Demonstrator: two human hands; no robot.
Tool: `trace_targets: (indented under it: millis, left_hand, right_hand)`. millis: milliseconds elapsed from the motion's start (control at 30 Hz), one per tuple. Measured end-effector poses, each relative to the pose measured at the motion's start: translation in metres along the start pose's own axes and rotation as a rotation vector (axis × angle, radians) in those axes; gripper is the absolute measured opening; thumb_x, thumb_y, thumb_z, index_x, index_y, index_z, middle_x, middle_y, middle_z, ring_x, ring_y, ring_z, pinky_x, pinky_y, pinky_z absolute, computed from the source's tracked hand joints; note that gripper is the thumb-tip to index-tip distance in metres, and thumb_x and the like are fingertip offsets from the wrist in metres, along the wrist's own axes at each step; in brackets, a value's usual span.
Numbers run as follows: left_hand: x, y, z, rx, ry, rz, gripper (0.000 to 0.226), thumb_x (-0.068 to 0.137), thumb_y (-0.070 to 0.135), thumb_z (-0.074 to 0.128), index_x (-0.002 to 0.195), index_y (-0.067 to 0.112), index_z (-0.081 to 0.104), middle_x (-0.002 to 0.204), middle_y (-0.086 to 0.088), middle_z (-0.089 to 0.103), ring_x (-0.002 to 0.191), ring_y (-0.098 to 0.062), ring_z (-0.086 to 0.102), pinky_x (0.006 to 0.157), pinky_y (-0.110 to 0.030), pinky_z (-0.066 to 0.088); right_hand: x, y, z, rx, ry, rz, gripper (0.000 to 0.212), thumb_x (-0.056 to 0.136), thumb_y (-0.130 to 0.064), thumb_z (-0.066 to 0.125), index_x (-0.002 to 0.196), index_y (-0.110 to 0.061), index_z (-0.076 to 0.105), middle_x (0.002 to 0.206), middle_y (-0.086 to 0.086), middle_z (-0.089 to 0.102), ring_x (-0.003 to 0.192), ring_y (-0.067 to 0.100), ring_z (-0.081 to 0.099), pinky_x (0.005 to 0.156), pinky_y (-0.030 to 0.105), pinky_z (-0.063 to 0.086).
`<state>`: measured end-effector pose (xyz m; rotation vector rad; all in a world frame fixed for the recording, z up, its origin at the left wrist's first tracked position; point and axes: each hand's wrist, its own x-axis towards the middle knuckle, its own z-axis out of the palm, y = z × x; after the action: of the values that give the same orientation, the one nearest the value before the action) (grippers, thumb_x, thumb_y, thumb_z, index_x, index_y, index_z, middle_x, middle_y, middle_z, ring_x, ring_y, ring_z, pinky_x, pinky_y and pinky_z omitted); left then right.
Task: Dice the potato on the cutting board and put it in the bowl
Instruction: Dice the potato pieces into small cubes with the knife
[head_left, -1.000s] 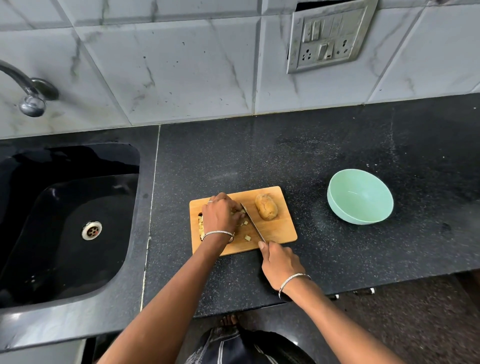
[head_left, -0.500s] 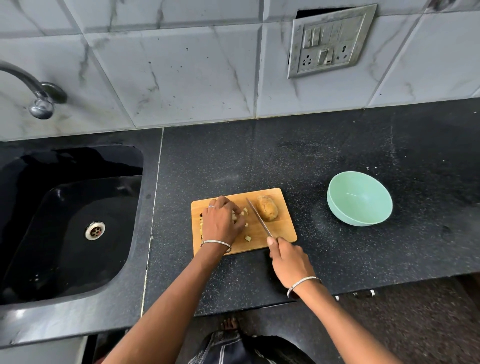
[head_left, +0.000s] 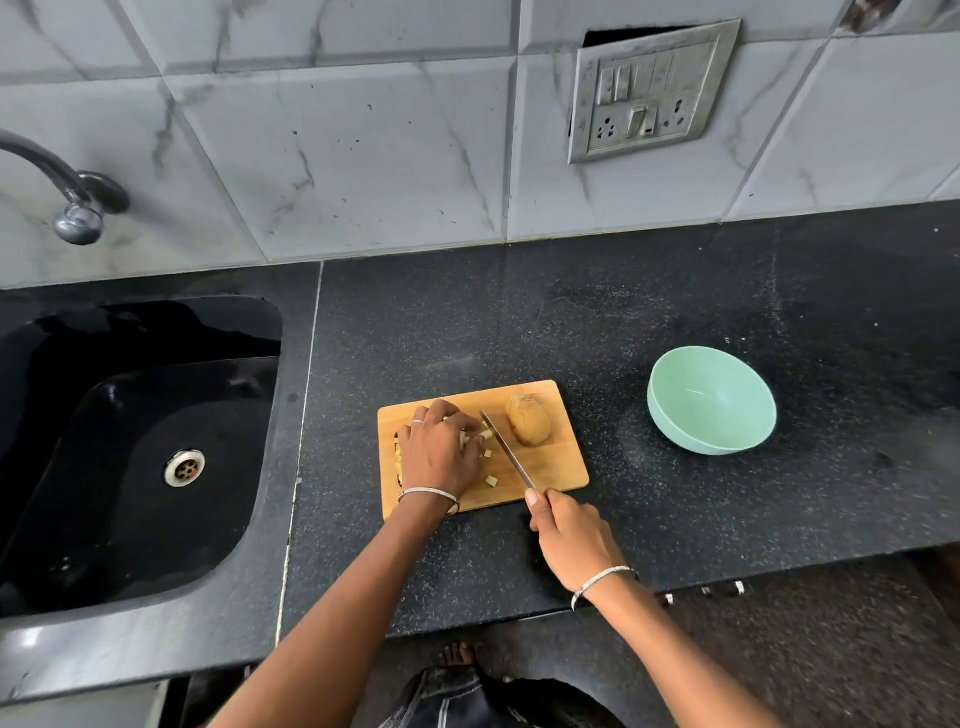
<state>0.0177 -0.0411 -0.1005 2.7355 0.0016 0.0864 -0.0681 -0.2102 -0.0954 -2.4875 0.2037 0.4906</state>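
Note:
A wooden cutting board lies on the black counter. An uncut brown piece of potato sits on its far right part. Pale potato dice lie scattered around the board's middle and left. My left hand curls over a clump of potato pieces near the board's centre, and most of them are hidden under it. My right hand grips the handle of a knife, whose blade slants across the board between my left fingers and the brown piece. A mint-green bowl stands empty to the right.
A black sink with a drain takes up the left, under a metal tap. A switch-and-socket plate hangs on the tiled wall. The counter's front edge runs just below my right wrist.
The knife blade has shifted slightly right, away from my left fingers and nearer the brown piece. My right hand has drifted right. My left hand stays over the pieces.

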Motion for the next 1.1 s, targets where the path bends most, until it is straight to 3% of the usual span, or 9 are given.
trace_targets:
  millis: [467, 667, 800, 967, 1100]
  left_hand:
    - [0.005, 0.006, 0.0, -0.012, -0.028, -0.095, 0.012, 0.085, 0.034, 0.07, 0.095, 0.03, 0.075, 0.108, 0.009, 0.063, 0.103, -0.02, 0.046, 0.078, -0.036, 0.03]
    - [0.006, 0.009, 0.001, -0.029, -0.048, -0.125, 0.009, 0.085, 0.033, 0.071, 0.093, 0.031, 0.075, 0.108, 0.011, 0.065, 0.105, -0.019, 0.045, 0.078, -0.034, 0.026]
    - [0.006, 0.005, 0.002, -0.046, -0.051, -0.14, 0.007, 0.084, 0.033, 0.072, 0.09, 0.031, 0.075, 0.107, 0.01, 0.066, 0.105, -0.019, 0.046, 0.078, -0.034, 0.026]
    - [0.004, 0.002, -0.002, -0.134, 0.022, -0.192, 0.006, 0.08, 0.037, 0.073, 0.084, 0.032, 0.074, 0.104, 0.01, 0.067, 0.105, -0.019, 0.048, 0.083, -0.036, 0.03]
    - [0.005, -0.009, -0.009, -0.156, 0.002, -0.19, 0.014, 0.078, 0.046, 0.075, 0.088, 0.037, 0.073, 0.104, 0.018, 0.063, 0.107, -0.015, 0.046, 0.083, -0.037, 0.026]
  right_hand:
    - [0.007, -0.003, -0.003, -0.027, -0.07, 0.035, 0.055, 0.099, -0.061, 0.018, 0.089, -0.021, 0.055, 0.096, 0.01, 0.066, 0.094, 0.037, 0.062, 0.081, 0.044, 0.048]
    - [0.004, -0.007, -0.002, -0.107, -0.065, 0.069, 0.051, 0.102, -0.054, 0.02, 0.11, -0.02, 0.057, 0.113, 0.015, 0.063, 0.106, 0.041, 0.058, 0.083, 0.044, 0.046]
    - [0.008, -0.014, -0.001, -0.118, -0.089, 0.082, 0.053, 0.102, -0.054, 0.02, 0.112, -0.019, 0.058, 0.116, 0.016, 0.062, 0.108, 0.041, 0.058, 0.086, 0.044, 0.047]
    - [0.007, -0.011, -0.006, -0.138, -0.047, 0.083, 0.054, 0.102, -0.056, 0.02, 0.11, -0.019, 0.059, 0.115, 0.015, 0.062, 0.108, 0.04, 0.057, 0.084, 0.043, 0.046]
    - [0.007, -0.013, -0.011, -0.094, -0.001, 0.066, 0.051, 0.101, -0.059, 0.021, 0.092, -0.021, 0.056, 0.107, 0.013, 0.063, 0.102, 0.04, 0.059, 0.074, 0.041, 0.041]
